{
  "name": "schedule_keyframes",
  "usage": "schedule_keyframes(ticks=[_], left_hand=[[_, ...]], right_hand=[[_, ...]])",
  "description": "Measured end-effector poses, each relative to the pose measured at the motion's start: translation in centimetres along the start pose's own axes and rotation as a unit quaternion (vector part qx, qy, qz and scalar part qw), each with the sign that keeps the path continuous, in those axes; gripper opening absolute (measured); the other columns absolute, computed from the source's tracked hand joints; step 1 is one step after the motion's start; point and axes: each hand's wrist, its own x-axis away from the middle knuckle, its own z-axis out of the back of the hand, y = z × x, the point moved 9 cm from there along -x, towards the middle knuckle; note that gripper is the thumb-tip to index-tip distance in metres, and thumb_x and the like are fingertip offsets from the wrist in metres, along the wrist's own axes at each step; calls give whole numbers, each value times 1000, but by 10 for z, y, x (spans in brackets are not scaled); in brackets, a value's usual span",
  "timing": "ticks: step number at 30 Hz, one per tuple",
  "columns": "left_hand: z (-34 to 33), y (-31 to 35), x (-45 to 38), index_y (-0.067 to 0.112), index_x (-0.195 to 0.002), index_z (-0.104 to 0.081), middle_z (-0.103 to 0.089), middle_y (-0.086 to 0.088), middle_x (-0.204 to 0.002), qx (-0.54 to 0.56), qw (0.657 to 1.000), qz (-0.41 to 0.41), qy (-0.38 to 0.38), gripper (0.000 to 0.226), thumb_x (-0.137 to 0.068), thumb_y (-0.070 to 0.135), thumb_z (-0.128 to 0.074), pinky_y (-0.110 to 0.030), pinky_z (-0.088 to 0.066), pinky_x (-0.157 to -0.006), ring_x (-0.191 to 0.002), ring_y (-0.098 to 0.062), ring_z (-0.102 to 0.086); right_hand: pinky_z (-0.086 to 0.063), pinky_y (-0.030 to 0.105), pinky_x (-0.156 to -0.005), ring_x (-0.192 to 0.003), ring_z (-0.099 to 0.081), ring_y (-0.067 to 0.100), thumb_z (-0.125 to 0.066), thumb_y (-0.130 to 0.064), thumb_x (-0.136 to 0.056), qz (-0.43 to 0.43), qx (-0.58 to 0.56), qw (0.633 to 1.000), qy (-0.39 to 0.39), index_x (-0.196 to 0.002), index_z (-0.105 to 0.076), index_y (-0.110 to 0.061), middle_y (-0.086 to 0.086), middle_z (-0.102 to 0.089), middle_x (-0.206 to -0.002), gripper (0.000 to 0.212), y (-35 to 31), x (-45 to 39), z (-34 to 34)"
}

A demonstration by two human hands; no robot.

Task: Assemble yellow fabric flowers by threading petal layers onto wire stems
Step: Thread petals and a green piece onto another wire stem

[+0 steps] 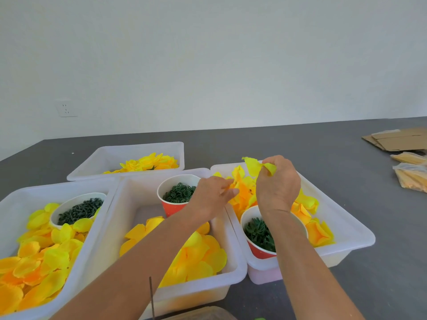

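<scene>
- Four white bins [346, 248], three paper cups [175, 207] of green parts.
- Right hand [277, 188] pinches a yellow petal layer [253, 166] above the right bin.
- Left hand [213, 195] pinches petals [240, 195] in that bin.
- Cardboard [397, 138] lies far right.

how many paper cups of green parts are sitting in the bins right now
3. One white cup stands in the left bin. One red cup stands at the back of the middle bin. One red cup stands in the right bin, partly hidden by the right forearm.

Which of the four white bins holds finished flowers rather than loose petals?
The far left bin, behind the other three: it holds assembled yellow flowers and no cup. The three nearer bins each hold loose petals and a cup of green parts.
</scene>
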Motion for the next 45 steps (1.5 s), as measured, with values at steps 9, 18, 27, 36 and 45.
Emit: schedule_keyframes(ticks=[9,18,27,36,45], left_hand=[[-8,-13,4,3,-126,-46,-51,-15,-123,-59,997,34,-46,46,-97,38,-42,-32,-27,-97,-120,-30,-41],[21,-1,30,-2,-96,-52,-57,-20,-107,-13,998,55,-26,30,-98,27,-44,-28,-29,-73,-101,-31,-51],[83,-36,76,-3,-93,-67,-67,-20,-96,19,991,120,60,34,-97,22,-45,-23,-39,-69,-83,-28,-56],[192,-119,106,-2,-78,-66,-60,-17,-79,-105,945,221,215,22,-89,10,-51,-33,-40,-70,-79,-27,-54],[177,-233,106,11,-109,-67,-64,-6,-113,-306,892,331,-20,24,-87,9,-57,-29,-48,-87,-107,-25,-58]], right_hand=[[-37,39,-92,-116,-43,29,-39,-40,-96,97,313,894,-305,-115,-59,-13,9,-58,-118,38,11,28,-66],[-19,52,-106,-136,-24,28,-31,-35,-100,163,344,873,-304,-121,-55,-19,3,-51,-131,36,-5,39,-65],[-28,55,-101,-124,-45,38,-52,0,-80,330,271,890,-160,-86,-72,-6,14,-63,-120,22,-46,58,-51],[-51,38,-67,-72,-64,32,-62,-3,-80,380,-114,904,-161,-77,-69,0,12,-70,-78,9,-108,92,-32],[-45,8,-66,-77,-60,-2,-66,0,-83,258,-210,898,-288,-83,-73,-9,-11,-67,-77,11,-100,119,-62]])
